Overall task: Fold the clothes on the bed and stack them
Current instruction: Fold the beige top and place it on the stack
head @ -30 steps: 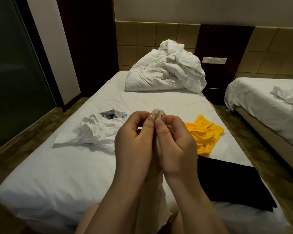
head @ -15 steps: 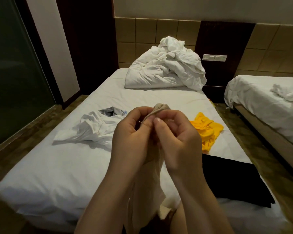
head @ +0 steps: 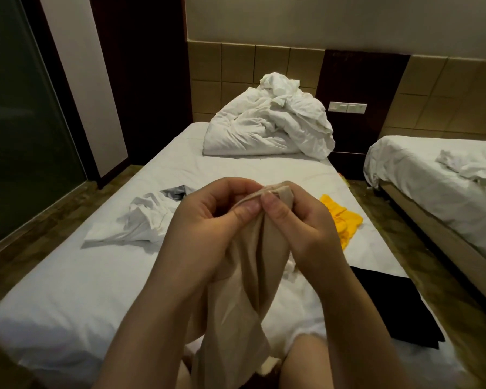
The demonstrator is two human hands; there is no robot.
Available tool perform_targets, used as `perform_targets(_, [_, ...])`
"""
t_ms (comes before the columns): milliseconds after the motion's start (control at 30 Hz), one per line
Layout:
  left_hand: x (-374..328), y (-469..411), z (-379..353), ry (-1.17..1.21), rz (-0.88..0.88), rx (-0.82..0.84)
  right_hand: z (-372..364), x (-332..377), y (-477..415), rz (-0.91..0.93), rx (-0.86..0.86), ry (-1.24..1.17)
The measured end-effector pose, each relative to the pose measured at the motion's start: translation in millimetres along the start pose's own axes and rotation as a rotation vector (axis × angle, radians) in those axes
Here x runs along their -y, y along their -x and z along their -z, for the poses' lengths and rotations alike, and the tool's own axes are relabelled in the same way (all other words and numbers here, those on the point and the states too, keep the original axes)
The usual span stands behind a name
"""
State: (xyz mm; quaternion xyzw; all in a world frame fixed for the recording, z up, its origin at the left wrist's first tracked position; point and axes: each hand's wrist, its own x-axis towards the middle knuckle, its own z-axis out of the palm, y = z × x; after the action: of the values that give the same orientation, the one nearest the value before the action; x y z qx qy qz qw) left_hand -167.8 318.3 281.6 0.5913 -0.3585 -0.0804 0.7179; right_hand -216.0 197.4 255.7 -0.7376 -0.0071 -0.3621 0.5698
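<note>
On the bed (head: 68,290) lie a crumpled duvet (head: 267,130) at the head, a black garment (head: 390,304) near right, white clothes (head: 141,220) left and a yellow top (head: 340,220) right. Above it, the left hand (head: 205,228) and right hand (head: 306,226) pinch the top edge of a hanging beige garment (head: 244,290).
</note>
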Motion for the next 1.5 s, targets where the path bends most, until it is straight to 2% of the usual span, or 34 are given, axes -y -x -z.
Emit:
perform_targets(200, [-22.5, -34.4, 10.7, -0.199, -0.105, 0.100, 10.0, 24.4, -36.0, 0.088, -0.001, 0.154])
perform_targets(333, [-41.4, -61.0, 21.2, -0.465, -0.229, 0.080, 17.9, 56.9, -69.2, 0.260, 0.066, 0.381])
perform_targets(467, [-59.4, -77.1, 27.8, -0.602, -0.309, 0.071, 22.0, 87.0, -95.1, 0.397, 0.098, 0.585])
perform_targets(567, [-73.3, -80.2, 31.2, -0.641, -0.340, 0.134, 24.8, 103.7, -106.9, 0.439, 0.138, 0.699])
perform_targets(733, [-77.8, -77.1, 30.6, -0.798, -0.096, 0.253, 33.0, 130.8, -114.4, 0.474, 0.174, 0.883])
perform_targets(867, [-60.7, -70.6, 30.4, -0.641, 0.148, 0.355, 38.3, 138.9, -113.5, 0.444, 0.161, 0.886])
perform_targets(967, [-48.6, -62.8, 24.0, -0.528, 0.196, 0.456, 42.6, 135.4, -109.0, 0.410, 0.194, 0.857])
perform_targets(1033, [-41.7, -59.7, 21.0, -0.492, 0.179, 0.390, 47.6, 131.9, -105.3, 0.382, 0.219, 0.864])
perform_targets(1200, [-21.5, -64.4, 28.7, -0.480, 0.039, 0.068, 63.3, 119.9, -99.3, 0.274, 0.198, 0.883])
perform_targets(1400, [-10.3, -66.6, 36.1, -0.411, -0.033, -0.008, 68.0, 110.7, -96.8, 0.175, 0.188, 0.853])
perform_targets(1500, [6.1, -60.9, 34.7, -0.476, -0.029, 0.009, 69.6, 106.3, -97.0, 0.176, 0.127, 0.841])
